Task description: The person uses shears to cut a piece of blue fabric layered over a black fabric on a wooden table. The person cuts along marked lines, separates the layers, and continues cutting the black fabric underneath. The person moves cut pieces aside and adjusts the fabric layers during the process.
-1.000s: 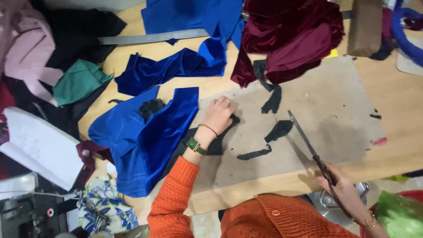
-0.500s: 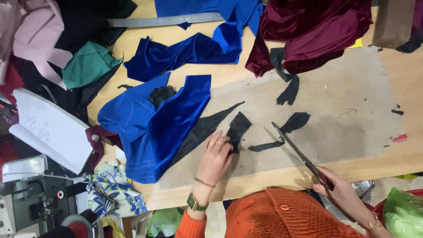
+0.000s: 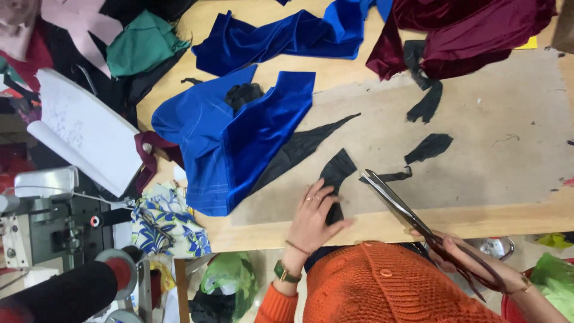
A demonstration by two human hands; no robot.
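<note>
Left hand (image 3: 314,216) lies flat on a black fabric piece (image 3: 336,174) at the near edge of the wooden surface (image 3: 263,236), fingers (image 3: 315,194) spread wide and pressing it down, not gripping. A watch and a thin bracelet sit on that wrist, with an orange sleeve below. Right hand (image 3: 478,269) is off the near right edge of the surface, fingers closed through the handles of long scissors (image 3: 399,203); the blades look nearly closed and point far-left, with the tip just beside the black fabric piece, and I cannot tell if they touch. The black piece sits on a grey felt mat (image 3: 478,137) that covers the right part of the surface. A long black triangle scrap (image 3: 302,149) lies just left of it, partly under a blue velvet piece (image 3: 239,143). Small black scraps (image 3: 427,146) lie on the mat to the right, and another strip (image 3: 426,98) further away. More blue velvet (image 3: 287,39) is far centre, maroon velvet (image 3: 466,30) far right, green cloth (image 3: 140,45) far left. White paper pattern (image 3: 84,134) is at left, a sewing machine (image 3: 45,221) near left, and floral fabric (image 3: 167,221) hangs off the near edge.
</note>
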